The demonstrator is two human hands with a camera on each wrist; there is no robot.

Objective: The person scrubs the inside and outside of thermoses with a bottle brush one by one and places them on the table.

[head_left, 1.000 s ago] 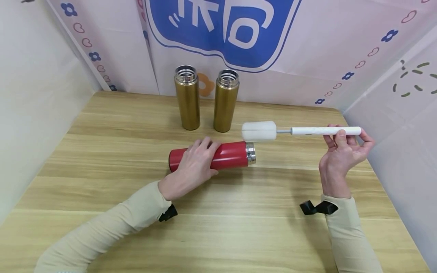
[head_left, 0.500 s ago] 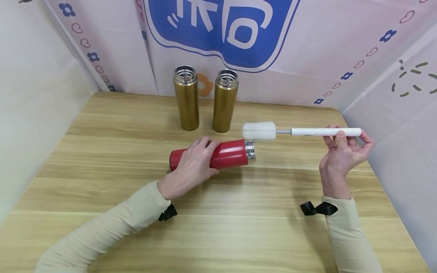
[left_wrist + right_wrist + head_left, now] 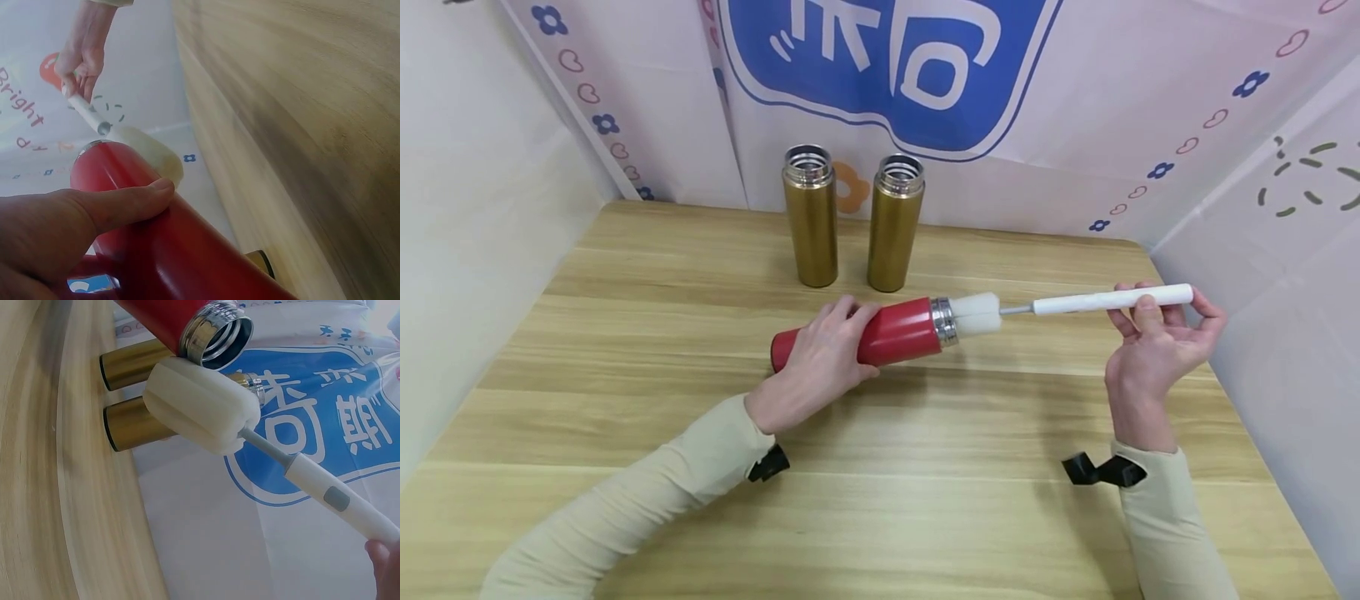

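Note:
A red thermos bottle (image 3: 904, 332) lies tilted, its open steel mouth (image 3: 220, 339) facing right and raised off the table. My left hand (image 3: 820, 354) grips it round the middle; in the left wrist view the thumb (image 3: 134, 206) lies along its side. A white sponge bottle brush (image 3: 1075, 302) is held by the handle between the thumb and fingers of my right hand (image 3: 1157, 342). Its sponge head (image 3: 200, 403) is outside the bottle, right beside the mouth. In the head view the bottle's neck covers the sponge's left end; whether they touch I cannot tell.
Two gold bottles, a left one (image 3: 812, 225) and a right one (image 3: 897, 229), stand upright and uncapped at the back of the wooden table (image 3: 880, 517). Behind them hangs a printed white sheet with a blue sign (image 3: 887, 75). Pale walls close in both sides.
The red bottle's mouth end has risen and swung slightly away from me. The brush has tilted, its sponge dropping from above the mouth to level with it.

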